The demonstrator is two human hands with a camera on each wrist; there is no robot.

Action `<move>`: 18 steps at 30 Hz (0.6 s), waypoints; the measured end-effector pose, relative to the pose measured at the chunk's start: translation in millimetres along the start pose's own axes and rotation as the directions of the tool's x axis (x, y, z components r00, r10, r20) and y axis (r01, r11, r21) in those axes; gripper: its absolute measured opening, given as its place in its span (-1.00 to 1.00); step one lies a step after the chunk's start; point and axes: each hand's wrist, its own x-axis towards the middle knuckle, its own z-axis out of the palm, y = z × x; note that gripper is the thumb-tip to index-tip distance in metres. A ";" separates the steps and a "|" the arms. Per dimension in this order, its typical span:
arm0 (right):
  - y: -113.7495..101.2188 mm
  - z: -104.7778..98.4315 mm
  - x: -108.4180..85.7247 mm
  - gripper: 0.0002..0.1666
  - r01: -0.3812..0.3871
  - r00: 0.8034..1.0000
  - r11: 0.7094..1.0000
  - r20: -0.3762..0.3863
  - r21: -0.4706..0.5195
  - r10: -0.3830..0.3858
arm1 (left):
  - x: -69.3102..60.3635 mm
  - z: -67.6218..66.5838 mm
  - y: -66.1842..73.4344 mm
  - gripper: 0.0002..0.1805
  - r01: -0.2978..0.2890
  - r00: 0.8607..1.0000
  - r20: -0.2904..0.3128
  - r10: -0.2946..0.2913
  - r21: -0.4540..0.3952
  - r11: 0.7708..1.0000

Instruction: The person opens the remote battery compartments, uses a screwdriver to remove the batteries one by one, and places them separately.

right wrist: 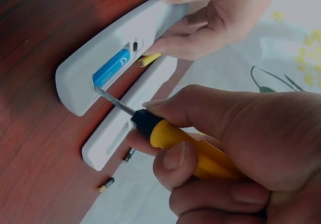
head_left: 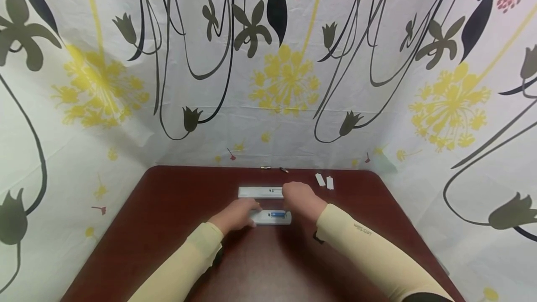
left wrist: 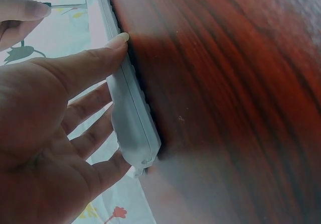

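Observation:
A white remote control [right wrist: 75,83] lies face down on the table, its battery bay showing a blue battery [right wrist: 113,67]. My left hand [head_left: 237,213] holds the remote's other end, thumb on the near side and fingers on the far side, as the left wrist view [left wrist: 55,113] of the hand shows. In my right hand [head_left: 303,199] is a screwdriver with a yellow handle [right wrist: 193,151]. Its metal shaft [right wrist: 116,101] reaches into the bay, the tip at the end of the blue battery. In the head view the right hand hides the screwdriver's handle.
Behind lies a second white remote control [head_left: 256,192], its bay uncovered. Two white battery covers [head_left: 320,179] rest at the back right. Two small dark batteries [right wrist: 106,185] lie near the far edge. A yellow cylinder [right wrist: 149,60] shows between the remotes. Patterned curtains [head_left: 285,143] surround the table.

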 end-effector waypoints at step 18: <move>57.0 19.9 -4.4 -0.35 -0.033 0.995 0.901 0.096 0.433 -0.009 | -0.9 0.9 1.5 -0.52 0.022 1.000 0.004 -0.022 -0.004 1.000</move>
